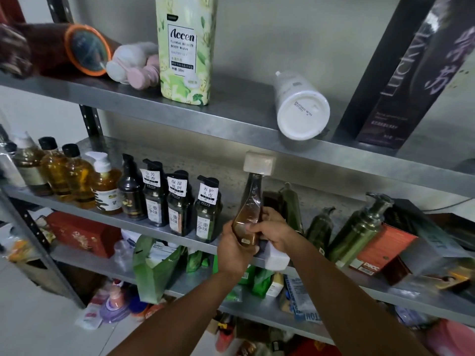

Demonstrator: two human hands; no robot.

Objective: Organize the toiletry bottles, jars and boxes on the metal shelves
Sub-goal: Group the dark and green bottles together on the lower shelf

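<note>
Both hands gripped the amber bottle: left hand cupped the base, right hand wrapped mid-body. Long axis near-upright, cap up, at the middle shelf front edge. Gap between dark labelled bottles and green bottles lay directly behind.

Three white-tagged dark bottles, one Accen body wash, one purple box.

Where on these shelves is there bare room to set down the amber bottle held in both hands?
Top shelf: bare metal between the Accen bottle and the toppled white bottle. Middle shelf: a gap behind the amber bottle, between the dark labelled bottles and the green pump bottles. Crowded: that shelf's left row and the boxes at its right end.
</note>
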